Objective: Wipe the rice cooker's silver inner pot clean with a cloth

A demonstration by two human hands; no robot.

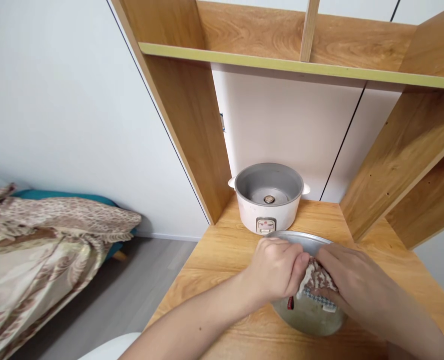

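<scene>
Both of my hands grip a bunched, brown-and-white patterned cloth (315, 278) over a round metal pot (312, 317). My left hand (280, 265) is closed on the cloth's left side, its fist over the pot's rim. On the cloth's right side is my right hand (357, 277), its fingers curled round the fabric and partly hidden. A small red tag and a blue-and-white checked edge hang from the cloth against the pot. Just behind the pot, a white rice cooker (244, 212) stands without a lid or inner pot, its round heating element showing.
The wooden desk (206, 260) has upright side panels and a shelf (259, 58) above the cooker. To the left, a bed with a patterned cover (56, 240) stands beside the grey floor. A white rounded edge (112, 347) shows at the bottom.
</scene>
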